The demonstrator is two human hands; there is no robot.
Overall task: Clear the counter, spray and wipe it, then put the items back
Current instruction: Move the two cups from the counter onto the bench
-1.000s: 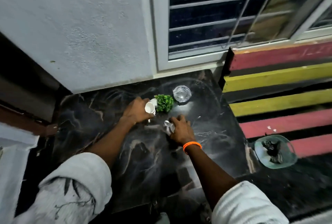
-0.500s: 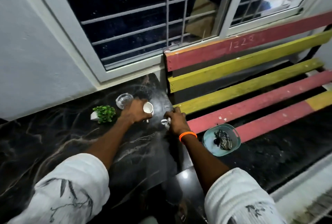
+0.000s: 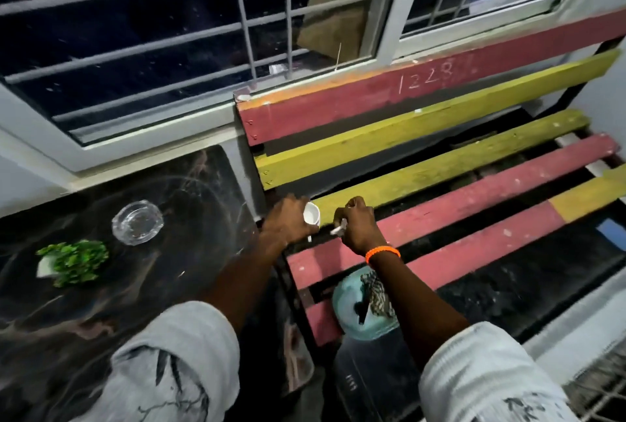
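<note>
Two hands, each carrying one item, over a red-and-yellow slatted wooden bench (image 3: 474, 191) beside a black marble counter (image 3: 189, 191).

Left hand (image 3: 288, 220) closed around one small white ceramic cup (image 3: 311, 213), contents not visible; right hand (image 3: 359, 223), orange beaded wristband (image 3: 382, 252), clamped on one small white item (image 3: 339, 227), too blurred to identify. One teal round plastic basket (image 3: 342, 299) on the bench, holding a striped cloth (image 3: 377, 296). On the counter: one clear glass ashtray (image 3: 137, 222); one leafy green plant (image 3: 76, 260) in a white pot.
</note>
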